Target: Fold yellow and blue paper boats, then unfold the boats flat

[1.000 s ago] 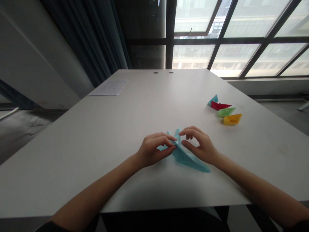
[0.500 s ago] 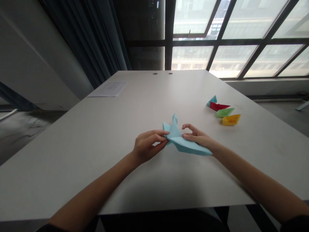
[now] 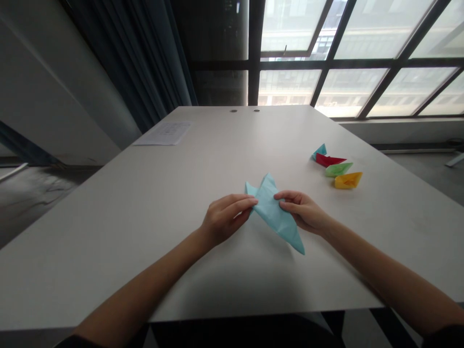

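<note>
A piece of folded light-blue paper (image 3: 277, 217) is held between my two hands above the front half of the table. Its long pointed end slants down toward the lower right, and two shorter points stick up at the far side. My left hand (image 3: 228, 215) pinches the paper's left part between thumb and fingers. At the upper right edge, the thumb and index finger of my right hand (image 3: 302, 208) are closed on the paper. The underside of the fold is hidden.
To the right on the white table (image 3: 145, 251) sit a yellow paper boat (image 3: 348, 181), a green paper boat (image 3: 338, 169), a red paper boat (image 3: 329, 161) and a blue folded paper (image 3: 319, 151). A printed sheet (image 3: 164, 133) lies at the far left edge.
The long point of the blue paper has swung down and toward me, so its broad face shows flatter. My right thumb and index finger have closed onto its edge. My left hand barely moved.
</note>
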